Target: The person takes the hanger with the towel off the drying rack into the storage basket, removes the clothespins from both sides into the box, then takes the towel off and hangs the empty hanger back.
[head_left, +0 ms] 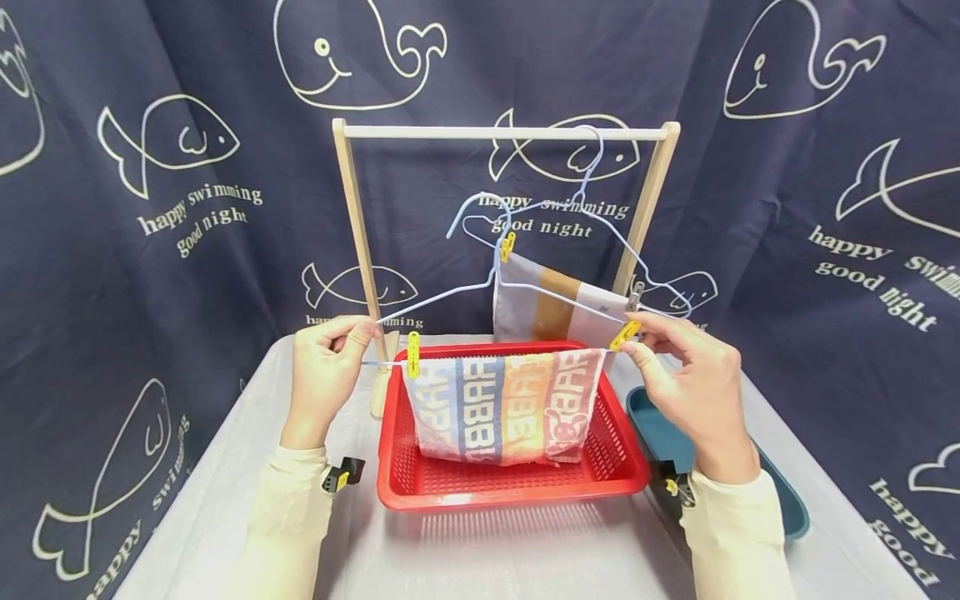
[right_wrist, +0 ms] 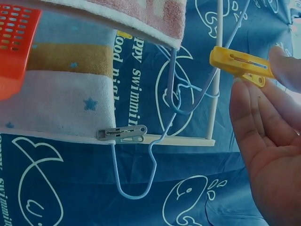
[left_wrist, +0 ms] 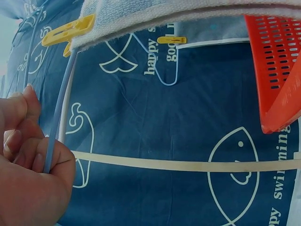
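My left hand (head_left: pixel 330 367) grips the left end of a light blue wire hanger (head_left: pixel 450 293), held up over a red basket. A small towel with coloured stripes and letters (head_left: pixel 501 408) hangs over its lower bar. Near my left hand, a yellow clothespin (head_left: pixel 413 354) clips the towel's left corner. Between thumb and fingers, my right hand (head_left: pixel 693 375) pinches another yellow clothespin (right_wrist: pixel 240 62). In the right wrist view this clothespin stands beside the hanger's end, apart from the towel's right corner.
A wooden rack (head_left: pixel 480 132) stands behind, carrying a second hanger (head_left: pixel 592 167) with a grey, brown and white towel (head_left: pixel 558 296), pinned by a yellow clothespin (head_left: pixel 507 247) and a grey clothespin (right_wrist: pixel 123 132). The red basket (head_left: pixel 517 501) sits in front. A teal tray (head_left: pixel 787 500) lies right.
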`<state>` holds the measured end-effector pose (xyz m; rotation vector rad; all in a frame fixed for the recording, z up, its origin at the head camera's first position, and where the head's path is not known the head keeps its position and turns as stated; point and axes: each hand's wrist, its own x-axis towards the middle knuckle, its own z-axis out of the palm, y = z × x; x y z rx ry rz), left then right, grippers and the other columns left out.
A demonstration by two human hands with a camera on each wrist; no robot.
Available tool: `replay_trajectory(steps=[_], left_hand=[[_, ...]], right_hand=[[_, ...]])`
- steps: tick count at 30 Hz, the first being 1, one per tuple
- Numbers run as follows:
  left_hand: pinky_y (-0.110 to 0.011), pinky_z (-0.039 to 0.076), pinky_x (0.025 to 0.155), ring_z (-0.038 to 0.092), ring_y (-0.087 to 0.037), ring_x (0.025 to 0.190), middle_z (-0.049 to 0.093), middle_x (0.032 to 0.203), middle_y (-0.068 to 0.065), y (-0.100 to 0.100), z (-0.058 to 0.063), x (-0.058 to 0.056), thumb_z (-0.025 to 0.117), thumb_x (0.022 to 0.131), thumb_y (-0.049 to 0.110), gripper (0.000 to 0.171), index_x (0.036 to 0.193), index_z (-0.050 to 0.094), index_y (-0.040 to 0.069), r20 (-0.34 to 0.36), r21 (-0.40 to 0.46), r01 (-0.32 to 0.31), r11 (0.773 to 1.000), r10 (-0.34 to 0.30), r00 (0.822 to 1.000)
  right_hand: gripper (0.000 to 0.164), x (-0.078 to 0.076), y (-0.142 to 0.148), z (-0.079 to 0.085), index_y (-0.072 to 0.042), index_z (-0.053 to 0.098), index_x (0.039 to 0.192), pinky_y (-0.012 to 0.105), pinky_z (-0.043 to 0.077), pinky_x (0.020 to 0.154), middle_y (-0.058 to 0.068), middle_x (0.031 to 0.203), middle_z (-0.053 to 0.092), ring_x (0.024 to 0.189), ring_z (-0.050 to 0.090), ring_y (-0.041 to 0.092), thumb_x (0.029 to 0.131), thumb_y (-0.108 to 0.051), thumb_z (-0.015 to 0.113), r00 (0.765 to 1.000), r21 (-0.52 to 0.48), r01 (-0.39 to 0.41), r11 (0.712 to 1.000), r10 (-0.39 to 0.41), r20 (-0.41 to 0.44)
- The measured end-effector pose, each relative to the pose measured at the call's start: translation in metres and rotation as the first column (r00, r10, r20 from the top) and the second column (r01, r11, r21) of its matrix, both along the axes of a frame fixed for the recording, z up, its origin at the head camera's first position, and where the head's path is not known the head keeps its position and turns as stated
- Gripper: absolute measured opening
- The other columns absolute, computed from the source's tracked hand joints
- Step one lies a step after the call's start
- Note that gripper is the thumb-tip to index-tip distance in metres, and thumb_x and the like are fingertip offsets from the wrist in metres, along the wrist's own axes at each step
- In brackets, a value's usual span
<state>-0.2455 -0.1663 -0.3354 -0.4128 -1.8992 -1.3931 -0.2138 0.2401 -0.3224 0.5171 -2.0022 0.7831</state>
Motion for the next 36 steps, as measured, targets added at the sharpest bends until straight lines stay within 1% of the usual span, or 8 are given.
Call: replay_trajectory(steps=[4, 9, 14, 20, 24, 28, 34, 36], left_hand=[[-0.025, 0.020, 0.046, 0.028, -0.001, 0.050, 0.042, 0.055, 0.007, 0.001, 0.002, 0.001, 0.071, 0.093, -0.004, 0.010, 0.085, 0.076, -0.008, -0.004, 0.006, 0.003, 1.000, -0.003, 1.000], [-0.025, 0.019, 0.045, 0.028, -0.001, 0.049, 0.039, 0.054, 0.007, -0.003, -0.003, -0.003, 0.071, 0.093, -0.004, 0.009, 0.086, 0.077, -0.006, 0.000, 0.006, -0.010, 1.000, 0.010, 1.000], [-0.025, 0.020, 0.045, 0.029, -0.002, 0.049, 0.040, 0.054, 0.006, -0.008, -0.007, -0.007, 0.072, 0.093, -0.001, 0.008, 0.088, 0.079, -0.004, 0.003, -0.001, -0.024, 1.000, 0.024, 1.000], [-0.024, 0.020, 0.044, 0.031, -0.004, 0.048, 0.040, 0.053, 0.006, -0.010, -0.007, -0.008, 0.075, 0.094, 0.006, 0.008, 0.089, 0.080, 0.001, 0.005, 0.007, -0.001, 1.000, 0.001, 1.000], [-0.025, 0.019, 0.044, 0.030, -0.004, 0.048, 0.037, 0.053, 0.006, -0.011, -0.005, -0.006, 0.076, 0.094, 0.010, 0.010, 0.087, 0.081, 0.005, -0.004, 0.008, 0.010, 1.000, -0.010, 1.000], [-0.025, 0.019, 0.044, 0.029, -0.004, 0.048, 0.035, 0.053, 0.006, -0.011, -0.004, -0.006, 0.076, 0.094, 0.009, 0.010, 0.086, 0.081, 0.005, -0.005, 0.005, 0.007, 1.000, -0.007, 1.000], [-0.025, 0.020, 0.043, 0.030, -0.004, 0.047, 0.037, 0.052, 0.006, -0.012, -0.006, -0.007, 0.076, 0.094, 0.008, 0.009, 0.087, 0.081, 0.005, -0.013, 0.011, 0.010, 1.000, -0.010, 1.000], [-0.025, 0.020, 0.044, 0.030, -0.004, 0.047, 0.037, 0.052, 0.007, -0.013, -0.006, -0.007, 0.076, 0.094, 0.008, 0.010, 0.087, 0.081, 0.004, -0.015, 0.012, 0.004, 1.000, -0.004, 1.000]], right_hand=[[0.047, 0.002, 0.005, -0.001, -0.007, 0.078, 0.119, 0.006, 0.048, 0.086, 0.010, 0.091, 0.074, 0.082, 0.059, -0.008, 0.075, 0.002, 0.089, 1.000, -0.034, 0.021, 0.999, -0.021, -0.003], [0.044, 0.003, 0.011, 0.001, -0.007, 0.078, 0.118, 0.005, 0.047, 0.085, 0.013, 0.093, 0.075, 0.082, 0.060, -0.013, 0.076, 0.002, 0.089, 0.998, -0.082, 0.062, 0.995, -0.063, -0.009], [0.044, 0.006, 0.018, 0.005, -0.003, 0.078, 0.116, 0.003, 0.046, 0.084, 0.017, 0.093, 0.076, 0.082, 0.059, -0.015, 0.074, 0.008, 0.088, 0.995, -0.109, 0.093, 0.990, -0.095, -0.014], [0.043, 0.013, 0.022, 0.014, 0.000, 0.077, 0.116, 0.002, 0.044, 0.085, 0.020, 0.095, 0.075, 0.081, 0.057, -0.017, 0.075, 0.009, 0.086, 0.991, -0.112, 0.134, 0.985, -0.136, -0.008], [0.042, 0.017, 0.024, 0.017, 0.001, 0.077, 0.116, 0.002, 0.044, 0.084, 0.021, 0.094, 0.075, 0.080, 0.057, -0.018, 0.076, 0.009, 0.086, 0.989, -0.122, 0.145, 0.982, -0.147, -0.009], [0.040, 0.016, 0.030, 0.015, 0.000, 0.077, 0.115, 0.001, 0.044, 0.082, 0.021, 0.092, 0.075, 0.078, 0.057, -0.019, 0.077, 0.008, 0.086, 0.988, -0.116, 0.155, 0.981, -0.157, -0.003], [0.040, 0.013, 0.040, 0.008, -0.006, 0.078, 0.118, 0.002, 0.046, 0.081, 0.017, 0.092, 0.076, 0.080, 0.059, -0.017, 0.080, 0.000, 0.085, 0.989, -0.101, 0.147, 0.984, -0.147, 0.005], [0.040, 0.013, 0.042, 0.007, -0.007, 0.078, 0.118, 0.002, 0.046, 0.081, 0.017, 0.091, 0.076, 0.080, 0.059, -0.018, 0.080, 0.001, 0.085, 0.989, -0.101, 0.148, 0.984, -0.148, 0.002]])
